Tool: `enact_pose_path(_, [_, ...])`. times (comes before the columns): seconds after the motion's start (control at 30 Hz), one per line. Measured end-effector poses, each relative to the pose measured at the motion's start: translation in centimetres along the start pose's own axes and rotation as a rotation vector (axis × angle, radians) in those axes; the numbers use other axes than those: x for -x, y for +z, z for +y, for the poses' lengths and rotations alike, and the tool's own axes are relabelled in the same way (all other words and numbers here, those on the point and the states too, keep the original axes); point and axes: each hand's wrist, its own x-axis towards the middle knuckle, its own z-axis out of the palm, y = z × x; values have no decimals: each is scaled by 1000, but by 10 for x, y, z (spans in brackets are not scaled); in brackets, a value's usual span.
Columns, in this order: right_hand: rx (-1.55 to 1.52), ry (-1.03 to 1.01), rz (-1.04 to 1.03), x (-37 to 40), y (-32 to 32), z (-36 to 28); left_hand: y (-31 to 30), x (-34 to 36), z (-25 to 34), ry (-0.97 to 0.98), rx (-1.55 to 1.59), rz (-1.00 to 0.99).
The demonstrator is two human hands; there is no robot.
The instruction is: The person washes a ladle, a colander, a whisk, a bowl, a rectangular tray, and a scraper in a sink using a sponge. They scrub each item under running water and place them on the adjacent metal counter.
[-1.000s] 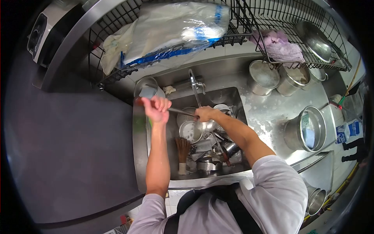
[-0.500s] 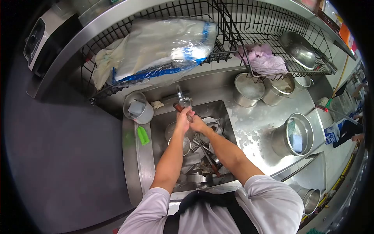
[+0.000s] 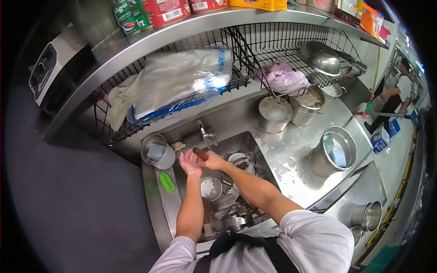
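Note:
My right hand (image 3: 213, 161) is closed around a brown handle (image 3: 199, 154), likely wooden, whose other end is hidden by the hand. Beside it, my left hand (image 3: 190, 164) is raised with its fingers apart and looks wet; it holds nothing that I can see. Both are over the sink (image 3: 243, 141), just below the faucet (image 3: 205, 131). Under my forearms, the sink is crowded with a round container of whitish, foamy liquid (image 3: 210, 188), metal ware (image 3: 234, 221) and a tan, brush-like thing (image 3: 207, 218).
Left of the sink are a bright green scoop-like piece (image 3: 166, 182) and a container with a grey sponge (image 3: 159, 152). A metal pot (image 3: 321, 159) with sponges stands on the right counter. Overhead hangs a wire rack (image 3: 241, 59) with plastic bags. A person (image 3: 400, 91) is far right.
My hands have come apart: the left has let go of the handle and spread its fingers, while the right keeps its grip. The view has shifted, showing cans on the upper shelf.

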Motion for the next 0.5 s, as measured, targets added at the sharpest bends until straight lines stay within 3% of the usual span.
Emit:
enact_pose_path(0.07, [-83, -51, -163, 6, 6, -19, -37, 1, -5, -120, -130, -150])
enact_pose_path(0.1, [23, -92, -62, 20, 7, -37, -49, 7, -15, -100, -232, -143])
enact_pose_path(0.17, [62, -157, -66, 45, 0, -73, -67, 19, -50, -66, -444, -130])
enact_pose_path(0.2, [76, -183, -68, 57, -6, -91, -65, 26, -63, 60, -472, -146])
enact_pose_path(0.23, [201, -198, -199, 66, -18, -110, -62, 30, -77, 182, -501, -162])
enact_pose_path(0.27, [231, -368, -165, 63, -16, -93, -60, 34, -85, 301, -528, -179])
enact_pose_path(0.37, [-204, -350, -63, 112, -32, -120, -23, 52, -71, 713, -742, -402])
enact_pose_path(0.4, [-361, -328, -1, 131, -44, -127, -12, 56, -71, 710, -794, -370])
enact_pose_path(0.43, [-432, -445, 23, 148, -57, -130, -4, 57, -74, 705, -845, -338])
enact_pose_path(0.47, [-444, -460, 117, 173, -68, -132, 1, 57, -71, 536, -899, -340])
enact_pose_path(0.5, [-506, -452, 217, 194, -71, -126, 8, 54, -70, 598, -1009, -461])
